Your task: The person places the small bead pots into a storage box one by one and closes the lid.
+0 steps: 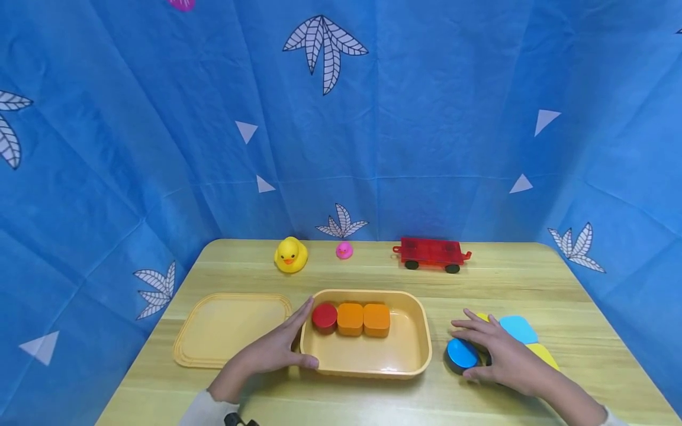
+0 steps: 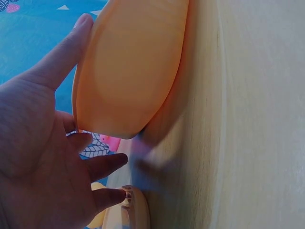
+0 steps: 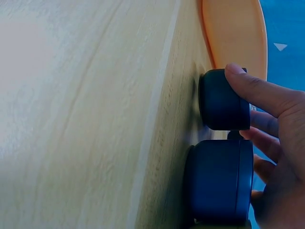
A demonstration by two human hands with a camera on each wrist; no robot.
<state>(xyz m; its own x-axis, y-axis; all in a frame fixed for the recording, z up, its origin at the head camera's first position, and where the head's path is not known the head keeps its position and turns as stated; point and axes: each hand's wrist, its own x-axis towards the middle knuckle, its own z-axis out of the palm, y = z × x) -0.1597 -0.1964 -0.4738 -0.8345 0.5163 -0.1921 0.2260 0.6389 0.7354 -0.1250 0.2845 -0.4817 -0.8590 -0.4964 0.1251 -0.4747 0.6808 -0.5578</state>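
A beige lunch-box-like container (image 1: 373,360) stands at mid-table, holding a red round block (image 1: 324,318) and two orange square blocks (image 1: 350,319) in its far left part. My left hand (image 1: 272,349) rests at its left end, thumb at the near corner; the left wrist view shows the fingers extended and spread. To the container's right, my right hand (image 1: 503,361) pinches a blue round block (image 1: 461,354) between thumb and fingers. That block stands on the table, its side dark in the right wrist view. Another block (image 3: 217,181) stands close beside it, under the palm.
Beyond the right hand lie a light blue block (image 1: 518,329) and a yellow block (image 1: 543,356). A beige lid (image 1: 234,331) lies flat at left. Along the back stand a yellow duck (image 1: 291,255), a pink duck (image 1: 344,250) and a red toy wagon (image 1: 431,252), before a blue curtain (image 1: 426,130).
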